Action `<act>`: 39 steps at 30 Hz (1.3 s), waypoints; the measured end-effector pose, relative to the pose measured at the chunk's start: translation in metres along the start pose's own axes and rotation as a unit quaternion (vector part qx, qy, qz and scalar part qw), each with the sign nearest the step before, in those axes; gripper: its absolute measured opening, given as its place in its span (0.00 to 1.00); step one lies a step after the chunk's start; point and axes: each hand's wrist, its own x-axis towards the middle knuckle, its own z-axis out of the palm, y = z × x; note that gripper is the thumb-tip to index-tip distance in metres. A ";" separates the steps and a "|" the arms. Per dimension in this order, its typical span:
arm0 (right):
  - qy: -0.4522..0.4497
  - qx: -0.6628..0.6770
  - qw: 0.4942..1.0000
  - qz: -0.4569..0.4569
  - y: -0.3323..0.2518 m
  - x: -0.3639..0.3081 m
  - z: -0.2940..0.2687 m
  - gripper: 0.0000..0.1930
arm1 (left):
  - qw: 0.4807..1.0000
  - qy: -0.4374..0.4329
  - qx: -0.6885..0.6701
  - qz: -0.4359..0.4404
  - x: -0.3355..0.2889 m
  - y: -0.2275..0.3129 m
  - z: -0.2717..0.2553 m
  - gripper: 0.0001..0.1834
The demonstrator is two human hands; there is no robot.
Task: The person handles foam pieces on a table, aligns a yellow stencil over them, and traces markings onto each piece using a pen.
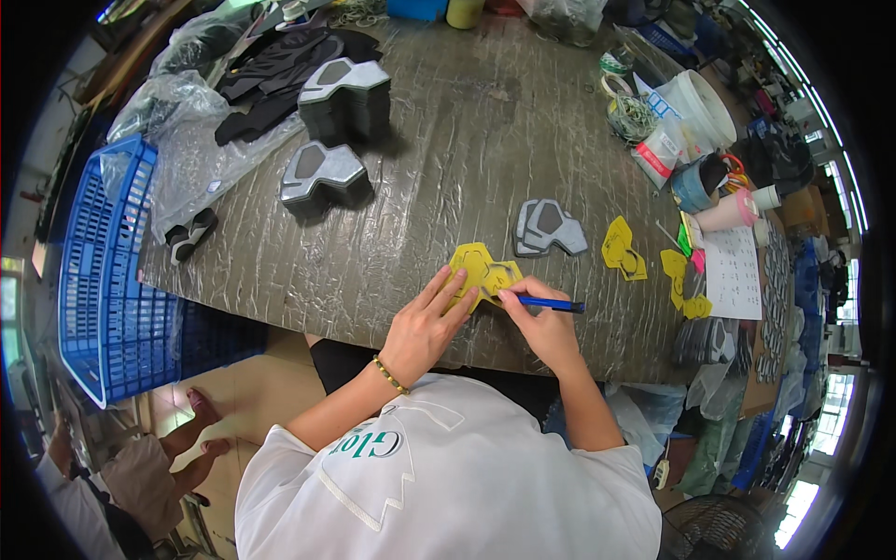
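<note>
A yellow template (474, 258) with cut-out shapes and dark marks lies near the table's front edge. My left hand (420, 331) rests on it, its fingers stretched out and pressing its left part down; what lies beneath the template is hidden. In my right hand (545, 329) is a blue pen (557, 304), gripped between the fingers. Its tip is hidden behind the fingers at the template's right edge. Just beyond that hand lie a few grey, dark-edged cut pieces (548, 227). Farther right is another yellow template (623, 249).
Two stacks of grey-topped pieces (325, 177) (345, 89) stand at the far left, beside black cut material (280, 79). A blue basket (107, 280) is at the left edge. To the right are smaller yellow templates (674, 271), a paper sheet (733, 271), a pink cup (723, 213) and a white bucket (700, 112).
</note>
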 end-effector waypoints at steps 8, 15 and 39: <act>0.009 0.010 0.999 0.051 0.015 -0.005 -0.011 0.09 | 1.000 0.001 -0.012 -0.012 -0.002 0.001 -0.001 0.24; -0.025 -0.003 0.999 0.022 0.004 0.006 -0.013 0.08 | 1.000 -0.004 -0.001 0.001 0.007 -0.003 -0.003 0.21; 0.500 -0.449 0.736 0.081 0.228 0.188 -0.305 0.24 | 0.994 -0.104 0.008 -0.017 0.008 0.004 -0.029 0.22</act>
